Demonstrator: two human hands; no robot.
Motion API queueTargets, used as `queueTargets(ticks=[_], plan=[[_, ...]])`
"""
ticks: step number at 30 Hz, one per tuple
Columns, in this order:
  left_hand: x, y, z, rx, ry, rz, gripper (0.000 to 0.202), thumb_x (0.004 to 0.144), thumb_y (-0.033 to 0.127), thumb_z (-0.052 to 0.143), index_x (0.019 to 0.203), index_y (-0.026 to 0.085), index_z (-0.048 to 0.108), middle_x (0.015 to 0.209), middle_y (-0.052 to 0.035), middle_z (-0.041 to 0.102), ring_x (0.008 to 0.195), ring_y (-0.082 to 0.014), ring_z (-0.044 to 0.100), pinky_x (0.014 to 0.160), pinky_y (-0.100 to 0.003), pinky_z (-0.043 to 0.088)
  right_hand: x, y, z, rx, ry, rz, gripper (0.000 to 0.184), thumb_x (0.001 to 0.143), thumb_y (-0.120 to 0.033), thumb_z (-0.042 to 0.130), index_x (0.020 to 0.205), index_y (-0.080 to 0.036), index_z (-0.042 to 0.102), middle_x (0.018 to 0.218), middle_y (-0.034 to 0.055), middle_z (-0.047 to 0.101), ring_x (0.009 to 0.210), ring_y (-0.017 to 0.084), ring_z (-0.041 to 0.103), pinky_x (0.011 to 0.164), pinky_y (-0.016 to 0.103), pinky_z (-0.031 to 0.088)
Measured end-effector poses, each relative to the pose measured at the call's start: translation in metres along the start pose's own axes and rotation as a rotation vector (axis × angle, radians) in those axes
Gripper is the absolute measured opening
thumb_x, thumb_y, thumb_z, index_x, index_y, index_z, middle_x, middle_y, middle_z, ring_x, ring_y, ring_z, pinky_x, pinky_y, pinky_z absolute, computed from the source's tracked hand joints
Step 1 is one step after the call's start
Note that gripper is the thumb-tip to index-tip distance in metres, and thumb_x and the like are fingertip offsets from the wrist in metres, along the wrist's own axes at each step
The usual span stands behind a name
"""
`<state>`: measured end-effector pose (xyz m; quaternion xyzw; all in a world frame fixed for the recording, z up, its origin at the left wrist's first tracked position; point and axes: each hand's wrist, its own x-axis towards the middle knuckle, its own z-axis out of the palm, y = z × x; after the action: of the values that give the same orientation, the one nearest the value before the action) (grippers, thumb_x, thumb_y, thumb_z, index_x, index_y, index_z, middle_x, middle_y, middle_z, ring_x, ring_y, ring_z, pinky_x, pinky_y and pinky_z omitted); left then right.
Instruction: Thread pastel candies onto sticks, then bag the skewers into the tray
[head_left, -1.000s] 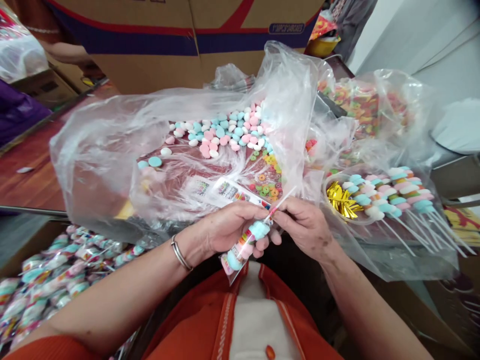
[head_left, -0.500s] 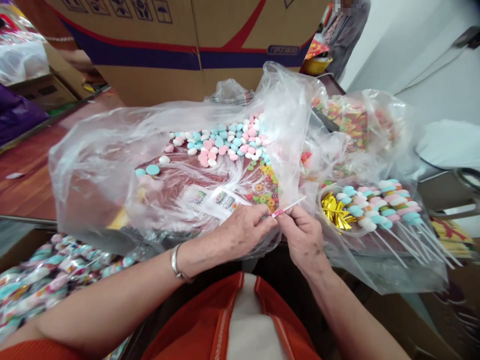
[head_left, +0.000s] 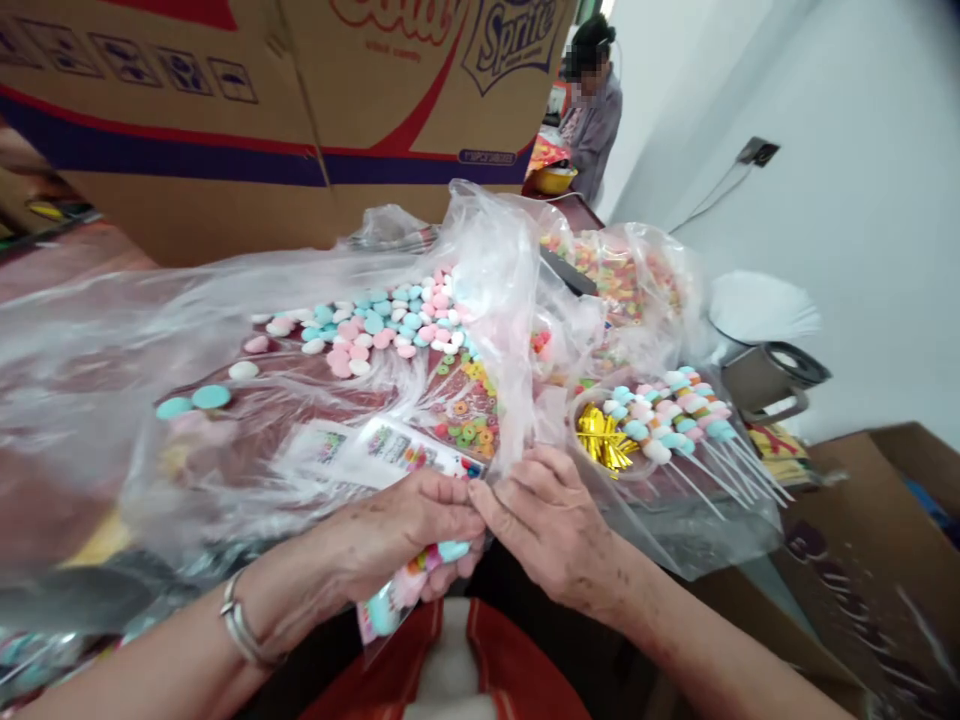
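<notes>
Clear plastic-wrapped candy (head_left: pixel 385 608), left of gold ties (head_left: pixel 604 440): likely light, soft, slippery; best gripped at top. Pinched in left fingers (head_left: pixel 452 521); cannot tell grip of right fingers (head_left: pixel 506 522).

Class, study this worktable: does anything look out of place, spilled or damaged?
Slightly odd: two blue candies lie left of the main heap of pastel candies, so they look like strays. The wrapped candy stick in the left hand shows no clear damage, though fingers hide part.
</notes>
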<state>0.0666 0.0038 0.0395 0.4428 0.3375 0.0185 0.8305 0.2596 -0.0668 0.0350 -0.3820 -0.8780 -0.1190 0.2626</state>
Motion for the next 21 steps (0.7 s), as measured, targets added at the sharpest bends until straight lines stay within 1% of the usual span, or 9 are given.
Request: queueTargets(ticks=[2,4,8,10,11,13,16,19,21], plan=[[0.000,-0.002,0.001,0.136,-0.019,-0.044,0.029,0.077,0.045,0.064,0.070,0.017,0.058,0.057,0.0006,0.057,0.037,-0.0074,0.042,0.033,-0.018,0.028,-0.002,-0.001,-0.001,0.010,-0.029,-0.024,0.027,0.097,-0.012,0.040,0.098,-0.010,0.067,0.079,0.0063,0.065,0.084,0.021,0.050,0.094,0.042,0.037],[0.001,-0.007,0.003,0.429,0.074,0.059,0.027,0.084,0.043,0.058,0.075,0.018,0.059,0.060,0.0006,0.057,0.046,-0.0104,0.047,0.039,-0.019,0.034,-0.003,-0.003,-0.002,0.020,-0.076,0.014,0.025,0.094,-0.013,0.044,0.079,-0.015,0.063,0.070,0.0040,0.058,0.076,0.020,0.046,0.086,0.041,0.037],[0.005,-0.017,0.013,1.059,0.319,0.779,0.014,0.091,0.019,0.048,0.088,0.020,0.062,0.079,-0.0034,0.065,0.071,-0.0169,0.058,0.063,-0.027,0.046,-0.002,-0.006,-0.013,0.133,-0.148,0.231,0.027,0.089,-0.016,0.048,0.063,-0.018,0.052,0.063,0.0006,0.053,0.069,0.017,0.042,0.073,0.036,0.033],[0.007,-0.016,0.017,1.107,0.335,0.965,0.018,0.091,0.016,0.047,0.083,0.021,0.063,0.075,-0.0033,0.064,0.067,-0.0163,0.055,0.063,-0.027,0.045,-0.001,0.002,-0.026,0.232,-0.200,0.297,0.030,0.092,-0.017,0.046,0.063,-0.018,0.051,0.064,-0.0002,0.055,0.069,0.016,0.043,0.073,0.033,0.034],[0.008,-0.013,0.019,1.042,0.347,0.937,0.018,0.092,0.019,0.050,0.079,0.021,0.062,0.071,-0.0025,0.062,0.064,-0.0154,0.053,0.060,-0.026,0.045,-0.002,0.010,-0.033,0.267,-0.220,0.336,0.031,0.095,-0.018,0.044,0.065,-0.019,0.053,0.065,-0.0003,0.057,0.070,0.015,0.045,0.073,0.032,0.035],[0.009,-0.002,0.020,0.740,0.391,0.693,0.018,0.090,0.027,0.056,0.075,0.020,0.061,0.063,-0.0011,0.059,0.055,-0.0132,0.051,0.049,-0.021,0.041,-0.008,0.034,-0.044,0.280,-0.242,0.457,0.032,0.100,-0.020,0.040,0.075,-0.019,0.060,0.076,0.0010,0.063,0.075,0.015,0.052,0.074,0.028,0.037],[0.012,0.018,0.019,0.092,0.401,0.295,0.016,0.085,0.029,0.062,0.074,0.019,0.057,0.062,-0.0015,0.061,0.043,-0.0111,0.051,0.034,-0.016,0.032,-0.025,0.076,-0.049,0.000,-0.344,0.633,0.029,0.098,-0.019,0.041,0.085,-0.019,0.067,0.084,0.0050,0.066,0.085,0.019,0.056,0.078,0.030,0.040],[0.018,0.030,0.016,-0.312,0.363,0.196,0.007,0.082,0.019,0.063,0.077,0.016,0.059,0.063,-0.0035,0.063,0.042,-0.0121,0.055,0.031,-0.016,0.037,-0.040,0.104,-0.036,-0.270,-0.645,0.661,0.022,0.090,-0.014,0.049,0.088,-0.016,0.070,0.092,0.0107,0.069,0.089,0.024,0.059,0.077,0.033,0.042],[0.022,0.033,0.015,-0.431,0.353,0.156,0.008,0.084,0.016,0.059,0.077,0.013,0.060,0.063,-0.0045,0.063,0.042,-0.0118,0.056,0.031,-0.016,0.038,-0.044,0.110,-0.025,-0.316,-0.729,0.662,0.022,0.087,-0.011,0.050,0.089,-0.015,0.071,0.094,0.0123,0.070,0.088,0.025,0.061,0.074,0.033,0.043]])
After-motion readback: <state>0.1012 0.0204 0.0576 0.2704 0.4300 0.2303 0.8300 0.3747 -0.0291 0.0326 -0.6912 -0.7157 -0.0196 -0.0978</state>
